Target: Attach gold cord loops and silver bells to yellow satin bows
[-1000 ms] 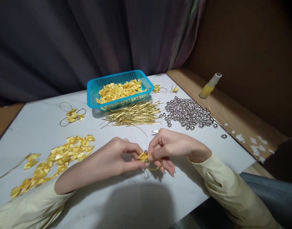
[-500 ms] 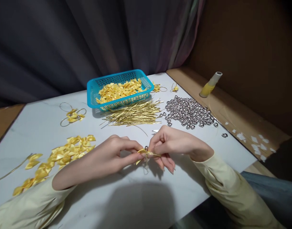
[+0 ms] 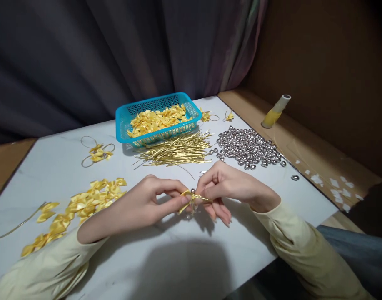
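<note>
Thumb and fingers of my left hand (image 3: pixel 161 198) pinch a yellow ribbon bow (image 3: pixel 183 205) above the middle of the table. A small silver bell (image 3: pixel 193 191) sits at the bow, between the two hands. My right hand (image 3: pixel 223 189) is closed in a pinch on a gold twist tie (image 3: pixel 203 197) that runs from the bow. A thin, pale, clear-looking strand (image 3: pixel 191 213) hangs below the bow; its form is hard to make out. The tip of a metal blade shows just beyond my right hand, mostly hidden.
A blue basket (image 3: pixel 118 125) of yellow bows stands at the back. Before it lies a pile of gold ties (image 3: pixel 175 150); right of that, many silver bells (image 3: pixel 247 146). Loose bows (image 3: pixel 84 204) lie left, finished-looking bow loops (image 3: pixel 98 155) behind them. A yellow-white tube (image 3: pixel 273 114) stands right.
The gold tie's strands at the right fingertips look more spread, and the bow has tilted a little. Both hands keep their pinch; the view has shifted slightly.
</note>
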`<state>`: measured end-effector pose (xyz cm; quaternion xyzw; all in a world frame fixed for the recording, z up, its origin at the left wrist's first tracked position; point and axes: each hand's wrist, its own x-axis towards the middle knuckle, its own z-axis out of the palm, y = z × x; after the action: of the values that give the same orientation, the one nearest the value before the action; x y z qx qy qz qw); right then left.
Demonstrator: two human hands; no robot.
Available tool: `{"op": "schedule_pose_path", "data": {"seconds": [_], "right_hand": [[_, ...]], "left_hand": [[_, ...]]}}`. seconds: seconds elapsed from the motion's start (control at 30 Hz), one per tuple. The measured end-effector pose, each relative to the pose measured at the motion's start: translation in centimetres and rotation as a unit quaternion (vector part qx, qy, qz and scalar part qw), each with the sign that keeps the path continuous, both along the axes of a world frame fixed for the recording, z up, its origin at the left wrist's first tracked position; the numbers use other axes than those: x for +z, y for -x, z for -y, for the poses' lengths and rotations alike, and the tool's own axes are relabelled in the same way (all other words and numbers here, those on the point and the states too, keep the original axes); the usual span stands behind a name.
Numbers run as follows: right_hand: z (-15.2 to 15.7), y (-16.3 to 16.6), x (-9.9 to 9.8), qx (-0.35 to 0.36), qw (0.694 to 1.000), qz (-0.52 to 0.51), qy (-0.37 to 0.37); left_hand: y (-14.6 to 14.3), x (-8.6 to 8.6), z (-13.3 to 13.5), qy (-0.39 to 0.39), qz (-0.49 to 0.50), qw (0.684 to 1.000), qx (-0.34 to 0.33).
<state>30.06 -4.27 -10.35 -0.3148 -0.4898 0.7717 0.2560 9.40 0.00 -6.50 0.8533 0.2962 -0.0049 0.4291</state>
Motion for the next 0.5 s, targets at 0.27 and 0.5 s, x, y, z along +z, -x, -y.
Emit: {"op": "schedule_pose_path", "data": {"seconds": [0.27,0.5], "right_hand": [[-0.1,0.1,0.1,-0.014,1.0,0.004,0.018],[-0.1,0.3,-0.1,-0.01,1.0,0.008,0.025]], "left_hand": [[0.2,0.3,-1.5,0.153,-0.008,0.988,-0.009],[-0.3,-0.1,-1.8,0.249,-0.013,0.968,0.014]]}}
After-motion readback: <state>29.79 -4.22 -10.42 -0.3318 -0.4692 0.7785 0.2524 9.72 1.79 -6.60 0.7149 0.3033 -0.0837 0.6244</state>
